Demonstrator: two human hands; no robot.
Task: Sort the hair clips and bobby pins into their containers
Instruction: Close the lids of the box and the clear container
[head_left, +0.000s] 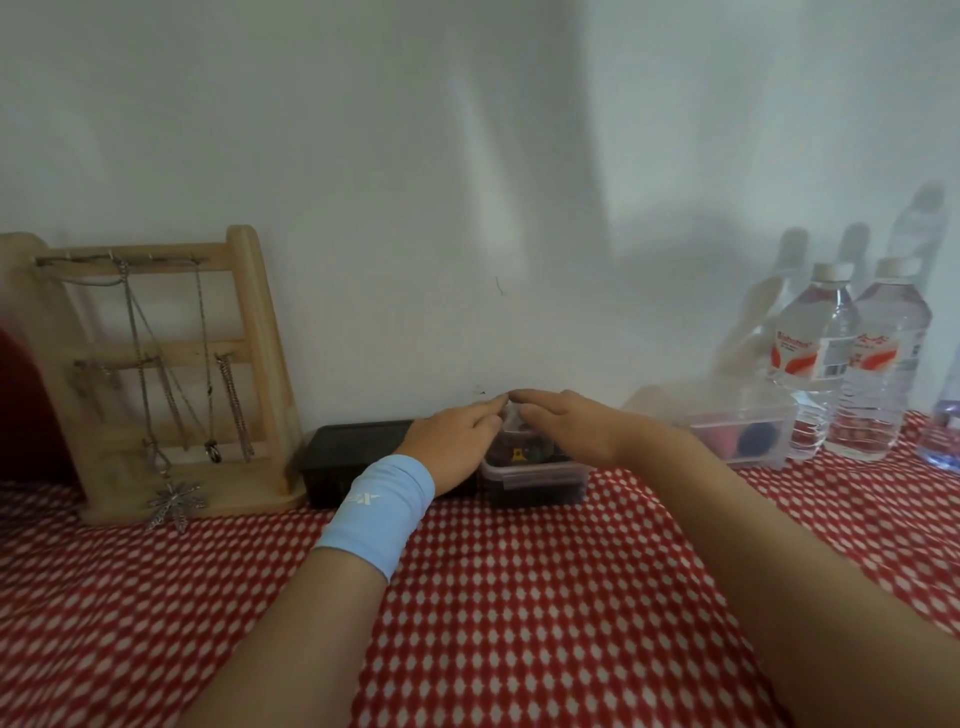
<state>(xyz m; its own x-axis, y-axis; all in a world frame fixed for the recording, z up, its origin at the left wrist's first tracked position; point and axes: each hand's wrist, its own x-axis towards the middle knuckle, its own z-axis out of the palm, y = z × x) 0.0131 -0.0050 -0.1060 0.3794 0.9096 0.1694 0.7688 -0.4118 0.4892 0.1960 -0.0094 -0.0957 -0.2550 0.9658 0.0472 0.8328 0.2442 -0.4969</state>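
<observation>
A small clear container with a clear lid stands against the wall at the table's far middle, with dark and coloured hair clips showing through it. My left hand, with a light blue wristband, and my right hand both lie flat on its lid, fingers straight, fingertips nearly touching at the back. A black lidded box stands just left of it, partly behind my left wrist. No loose clips or pins show on the cloth.
A wooden jewellery stand hung with necklaces stands at the left. A clear plastic box with red and dark items sits right of the hands, and water bottles stand behind it. A red-and-white patterned cloth covers the table.
</observation>
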